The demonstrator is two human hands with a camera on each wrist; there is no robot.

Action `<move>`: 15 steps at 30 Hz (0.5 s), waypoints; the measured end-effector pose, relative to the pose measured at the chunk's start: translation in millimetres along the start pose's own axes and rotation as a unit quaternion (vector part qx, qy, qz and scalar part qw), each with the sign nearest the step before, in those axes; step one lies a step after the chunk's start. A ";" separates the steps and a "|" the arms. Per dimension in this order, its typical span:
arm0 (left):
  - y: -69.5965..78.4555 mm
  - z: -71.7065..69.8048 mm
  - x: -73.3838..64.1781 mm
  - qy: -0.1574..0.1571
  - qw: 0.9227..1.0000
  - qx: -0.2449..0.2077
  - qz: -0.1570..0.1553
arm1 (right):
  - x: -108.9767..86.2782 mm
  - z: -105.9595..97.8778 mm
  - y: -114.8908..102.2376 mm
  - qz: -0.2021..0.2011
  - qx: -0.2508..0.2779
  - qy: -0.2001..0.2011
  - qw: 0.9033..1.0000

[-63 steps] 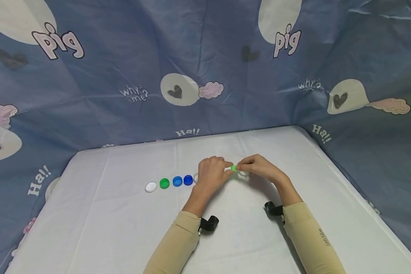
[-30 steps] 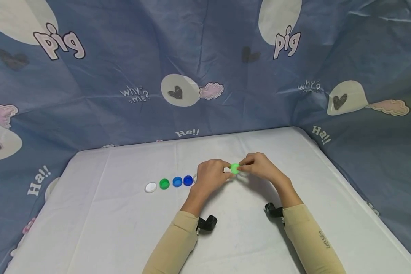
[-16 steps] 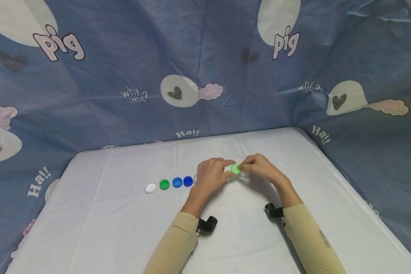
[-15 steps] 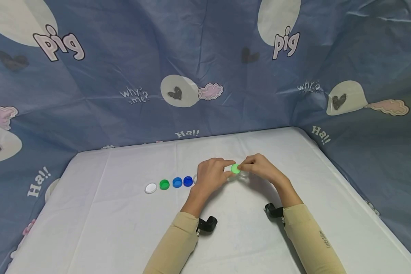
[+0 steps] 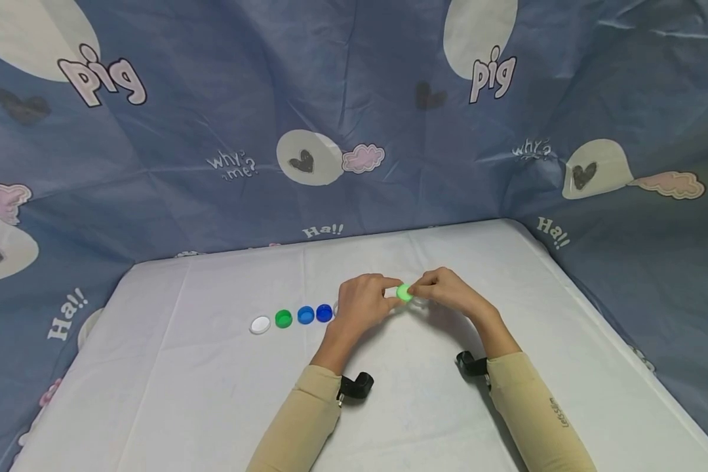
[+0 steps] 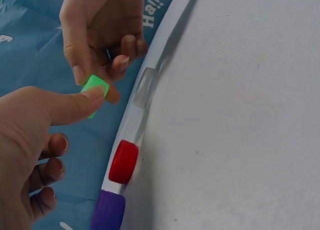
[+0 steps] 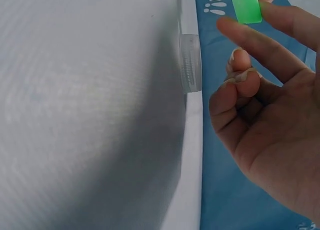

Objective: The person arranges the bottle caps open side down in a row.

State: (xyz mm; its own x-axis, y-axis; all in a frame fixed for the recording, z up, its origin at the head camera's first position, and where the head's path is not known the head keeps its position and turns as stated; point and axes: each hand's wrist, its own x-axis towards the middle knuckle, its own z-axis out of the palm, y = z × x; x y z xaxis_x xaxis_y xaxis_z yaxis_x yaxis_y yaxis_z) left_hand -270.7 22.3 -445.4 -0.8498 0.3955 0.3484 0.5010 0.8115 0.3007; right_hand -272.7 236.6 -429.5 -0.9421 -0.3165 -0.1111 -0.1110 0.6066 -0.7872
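Bench [image 5: 212, 393]: white cloth cover, creased. Backdrop [image 5: 354, 98]: blue printed sheeting, rear and sides. Green cap [image 5: 404, 294]: raised above bench, round face tilted towards the wearer, diameter crosswise to that line. Left hand [image 5: 362, 301], right hand [image 5: 446, 290]: each pinching its rim, digits barely parted.

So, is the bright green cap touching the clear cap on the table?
Apart. The right wrist view shows it: the bright green cap is off to one side of the clear cap, with blue cloth visible between.
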 end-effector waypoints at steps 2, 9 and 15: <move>-0.8 0.0 -0.1 -0.004 1.000 -0.004 -0.008 | -0.5 0.2 0.4 0.004 -0.003 0.000 1.000; -1.7 -2.6 1.2 -0.007 0.999 -0.019 -0.028 | -0.6 0.2 -0.6 -0.031 0.004 0.023 0.999; 0.0 -5.7 1.0 -0.016 0.999 -0.023 -0.044 | 1.2 3.0 -2.1 -0.073 -0.001 0.040 0.996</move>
State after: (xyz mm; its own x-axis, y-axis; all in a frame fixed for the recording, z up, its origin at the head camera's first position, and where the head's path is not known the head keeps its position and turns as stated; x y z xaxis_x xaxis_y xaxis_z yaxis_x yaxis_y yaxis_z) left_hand -270.7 20.3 -440.0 -0.8955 0.3371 0.2906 0.4302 0.8232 0.3705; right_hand -272.6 232.7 -429.8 -0.9379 -0.3426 0.0540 -0.2497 0.5590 -0.7906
